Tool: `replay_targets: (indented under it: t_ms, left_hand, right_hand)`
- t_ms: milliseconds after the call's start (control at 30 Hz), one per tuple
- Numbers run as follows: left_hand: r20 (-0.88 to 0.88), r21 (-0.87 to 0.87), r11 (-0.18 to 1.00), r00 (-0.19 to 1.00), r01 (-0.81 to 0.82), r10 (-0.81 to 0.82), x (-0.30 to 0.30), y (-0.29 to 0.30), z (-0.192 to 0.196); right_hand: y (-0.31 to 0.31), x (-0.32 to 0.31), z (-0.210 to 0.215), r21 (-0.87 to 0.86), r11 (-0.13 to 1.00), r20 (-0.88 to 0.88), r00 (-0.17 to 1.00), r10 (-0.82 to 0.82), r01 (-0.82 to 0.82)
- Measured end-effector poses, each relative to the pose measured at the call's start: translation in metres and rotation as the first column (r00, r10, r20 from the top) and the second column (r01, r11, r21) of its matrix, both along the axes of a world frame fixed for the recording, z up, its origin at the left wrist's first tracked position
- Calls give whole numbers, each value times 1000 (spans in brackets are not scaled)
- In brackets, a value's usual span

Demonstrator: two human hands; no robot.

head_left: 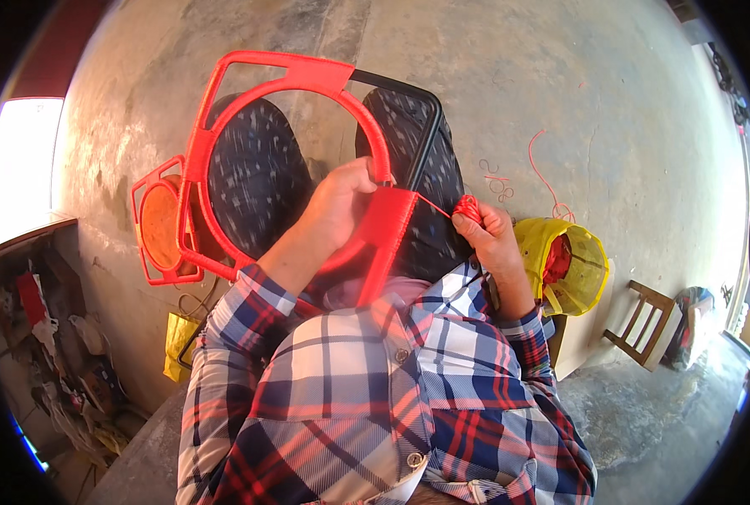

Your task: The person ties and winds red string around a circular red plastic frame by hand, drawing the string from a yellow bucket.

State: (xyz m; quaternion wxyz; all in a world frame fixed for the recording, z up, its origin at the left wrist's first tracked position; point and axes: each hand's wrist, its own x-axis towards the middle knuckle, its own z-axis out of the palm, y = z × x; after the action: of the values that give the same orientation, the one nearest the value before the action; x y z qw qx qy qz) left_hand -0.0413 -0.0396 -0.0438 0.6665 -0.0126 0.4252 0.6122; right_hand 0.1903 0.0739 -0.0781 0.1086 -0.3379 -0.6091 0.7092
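On the right, a yellow basket [593,282] can be seen on the grey floor [492,50]. Near it, a brown wooden thing with slats [628,349] and a plastic bag [692,328] are found side by side. On the left, a yellow bag [178,341] is seen, and a messy pile [84,370] is lit by a bright opening [21,168].

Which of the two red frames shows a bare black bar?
The red frame held in the left hand: a black bar forms its upper-right corner, while the other frame, at picture left, shows only red edges.
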Motion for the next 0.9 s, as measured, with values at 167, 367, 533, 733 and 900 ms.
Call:
replay_targets:
  t_ms: [167, 367, 533, 733, 900]
  left_hand:
    - [92, 13, 1000, 995, -24, 22, 2, 4, 3]
    - [-151, 17, 992, 980, -125, 126, 7, 0, 1]
    - [-711, 275, 951, 636, -140, 300, 22, 4, 7]
    - [-399, -49, 981, 904, -186, 152, 2, -4, -8]
    - [-147, -98, 990, 985, -104, 89, 3, 1, -1]
  right_hand:
    - [26, -15, -9, -59, 986, 224, 964, -142, 159]
    - [55, -54, 29, 284, 951, -68, 992, -110, 125]
    - [13, -107, 53, 859, 502, -31, 968, 250, -102]
    - [31, -77, 15, 623, 768, -52, 987, -153, 152]
    - [18, -73, 20, 752, 656, 9, 996, 86, -64]
